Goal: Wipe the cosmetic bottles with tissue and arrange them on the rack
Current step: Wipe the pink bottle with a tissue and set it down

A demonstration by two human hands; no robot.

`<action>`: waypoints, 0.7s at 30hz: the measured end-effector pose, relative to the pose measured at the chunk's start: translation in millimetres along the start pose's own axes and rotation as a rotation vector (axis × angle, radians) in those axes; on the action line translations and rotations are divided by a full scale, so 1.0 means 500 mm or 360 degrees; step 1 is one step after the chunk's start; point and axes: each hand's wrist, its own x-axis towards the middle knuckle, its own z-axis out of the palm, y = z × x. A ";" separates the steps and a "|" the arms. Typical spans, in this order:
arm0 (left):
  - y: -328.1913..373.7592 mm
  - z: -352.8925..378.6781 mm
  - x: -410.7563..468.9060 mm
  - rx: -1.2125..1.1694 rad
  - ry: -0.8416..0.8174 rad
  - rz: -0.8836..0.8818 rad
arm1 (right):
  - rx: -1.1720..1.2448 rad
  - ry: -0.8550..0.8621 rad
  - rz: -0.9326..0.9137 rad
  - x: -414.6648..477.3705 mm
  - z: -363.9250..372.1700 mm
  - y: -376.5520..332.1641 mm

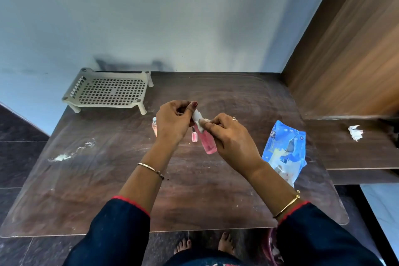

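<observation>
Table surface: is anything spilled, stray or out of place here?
Yes. White powdery residue is smeared across the left side of the table, with specks scattered elsewhere. A crumpled tissue lies on the side ledge at right. The rack holds no bottles.

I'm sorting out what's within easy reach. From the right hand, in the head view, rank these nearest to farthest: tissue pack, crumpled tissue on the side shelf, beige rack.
From the right hand:
1. Tissue pack, on the table just to its right.
2. Crumpled tissue, farther right on the side shelf.
3. Beige rack, at the table's far left corner.
</observation>
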 end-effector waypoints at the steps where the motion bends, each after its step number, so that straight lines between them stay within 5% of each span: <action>1: -0.003 -0.009 -0.001 0.0002 0.0032 -0.0015 | -0.0029 -0.0019 -0.0024 -0.006 0.007 -0.007; 21: -0.053 -0.128 -0.015 0.0291 -0.0171 0.0014 | -0.0382 -0.0146 -0.0027 -0.053 0.069 -0.170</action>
